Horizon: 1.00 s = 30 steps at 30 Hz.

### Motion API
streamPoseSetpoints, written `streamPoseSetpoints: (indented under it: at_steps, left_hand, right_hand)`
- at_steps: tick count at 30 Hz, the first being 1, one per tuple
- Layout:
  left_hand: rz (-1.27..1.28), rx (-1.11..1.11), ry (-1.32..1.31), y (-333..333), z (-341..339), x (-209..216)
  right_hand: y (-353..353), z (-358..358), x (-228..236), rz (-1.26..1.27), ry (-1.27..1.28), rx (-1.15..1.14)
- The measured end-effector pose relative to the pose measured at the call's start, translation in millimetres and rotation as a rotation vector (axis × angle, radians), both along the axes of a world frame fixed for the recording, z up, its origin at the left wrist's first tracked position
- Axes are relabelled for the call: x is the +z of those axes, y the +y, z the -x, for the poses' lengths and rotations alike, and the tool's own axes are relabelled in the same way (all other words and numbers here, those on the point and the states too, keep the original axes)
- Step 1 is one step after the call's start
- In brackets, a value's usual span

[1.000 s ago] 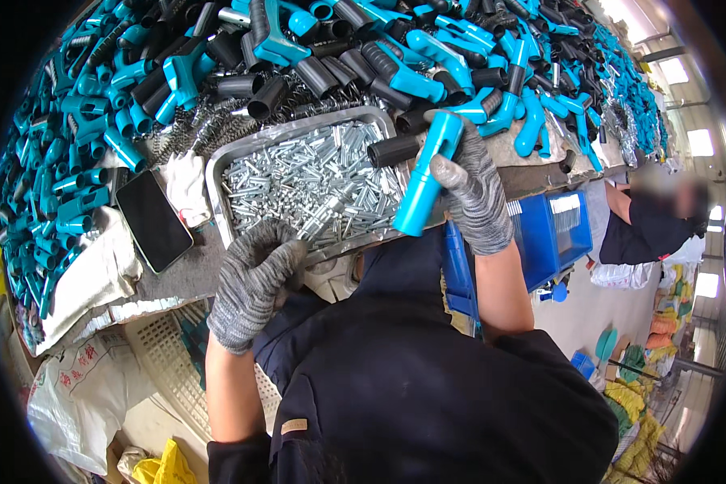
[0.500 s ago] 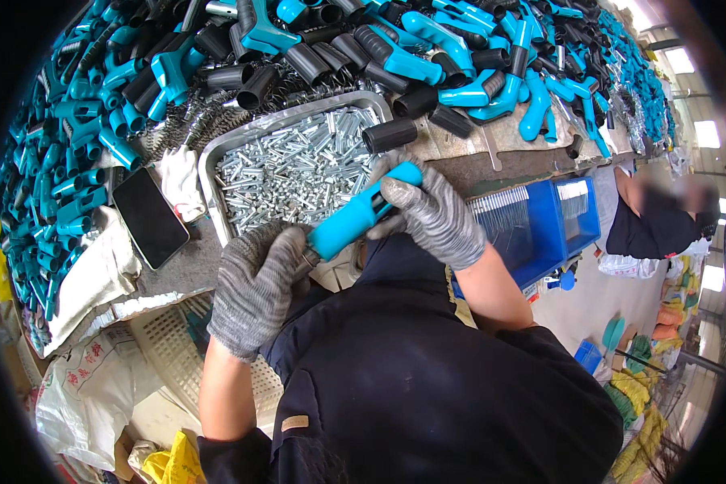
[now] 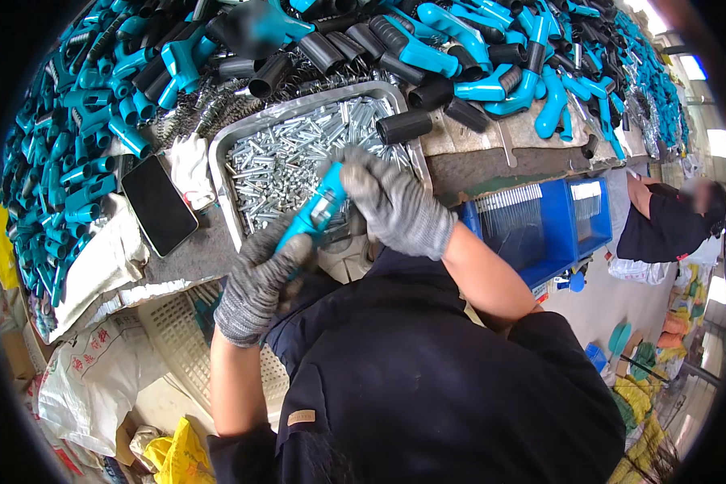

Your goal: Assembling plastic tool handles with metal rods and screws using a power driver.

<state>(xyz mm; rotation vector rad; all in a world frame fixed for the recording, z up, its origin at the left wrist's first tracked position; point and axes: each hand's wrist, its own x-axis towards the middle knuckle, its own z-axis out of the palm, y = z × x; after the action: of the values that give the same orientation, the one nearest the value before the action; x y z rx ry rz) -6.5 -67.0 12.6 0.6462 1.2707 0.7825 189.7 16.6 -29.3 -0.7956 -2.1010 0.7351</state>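
Observation:
Between my two gloved hands is a teal plastic tubular housing, tilted with its far end to the right, and a slot with something pale or metallic shows in its side. My left hand, in a grey knit glove, is closed round its near end. At the far end, the fingers of my right hand are closed on the housing, in the same kind of glove. Just beyond is a metal tray full of small silver screws or pins. A black plastic sleeve lies across the tray's right edge.
Teal handle-shaped parts, black sleeves and springs are heaped across the bench. A black phone lies left of the tray. Blue bins with thin metal rods stand at the right. Another person is at far right.
The teal housing has turned so its slotted side shows, and it points more steeply away. My right hand has shifted left on its far end. The view has shifted slightly.

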Motion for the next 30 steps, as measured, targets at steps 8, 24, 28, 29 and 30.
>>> streamPoseSetpoints:
  at_steps: [8, 24, 28, 29, 30]
  left_hand:
    - [-0.117, 0.272, 0.157, -1.8, 4.5, -4.9]
    - [-0.166, 0.284, 0.205, 7.3, 5.8, -8.3]
    - [-0.244, 0.263, 0.212, 11.0, -0.7, -9.2]
    - [-0.246, 0.258, 0.212, 11.9, -3.5, -12.6]
    - [-0.32, 0.269, 0.253, 11.9, -6.6, -19.6]
  right_hand:
    - [23.2, 33.6, -11.2, 0.008, -0.593, -0.287]
    - [9.4, 30.7, 24.6, 0.33, 0.019, -0.01]
    - [4.2, 30.7, 30.2, 0.173, -0.062, -0.056]
    - [3.2, 30.5, 30.1, 0.164, -0.083, -0.05]
    - [1.0, 31.8, 32.5, 0.132, -0.097, -0.074]
